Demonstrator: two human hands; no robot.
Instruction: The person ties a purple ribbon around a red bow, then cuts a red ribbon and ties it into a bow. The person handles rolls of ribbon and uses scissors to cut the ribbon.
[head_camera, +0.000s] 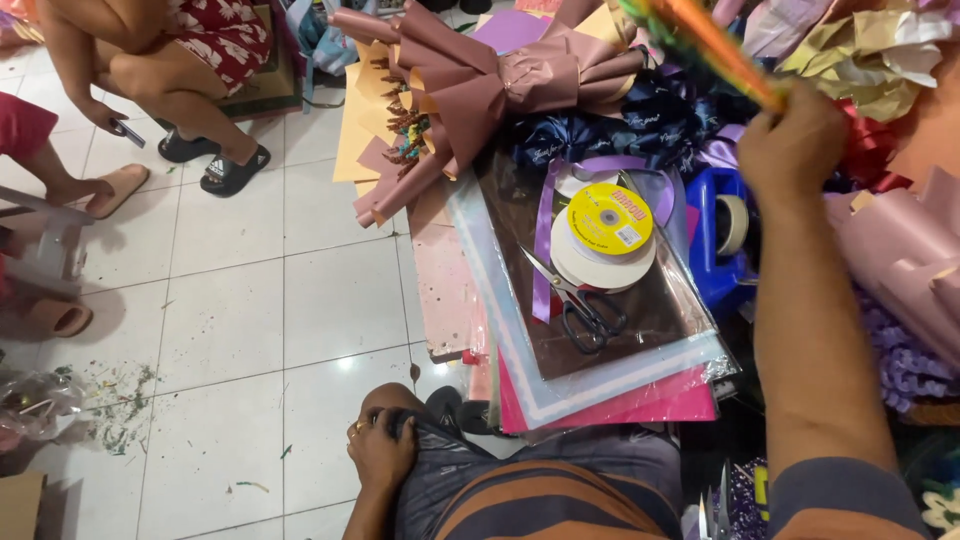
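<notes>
My right hand (792, 140) gripped a rainbow-coloured stick (700, 45) raised over the wrapping sheets (600, 370), while my left hand (380, 450) clutched my shorts (540, 490) for balance.

Right arm stretched up the right side of the frame, right hand (792, 142) fisted at upper right, left hand (380, 452) curled, knuckles up, bottom centre

Right hand (792, 140), perhaps gripping paper (700, 40)

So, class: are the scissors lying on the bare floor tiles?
No. The scissors lie closed on the brown sheet topping the stack of wrapping papers, beside the ribbon spools, away from the floor tiles.
</notes>
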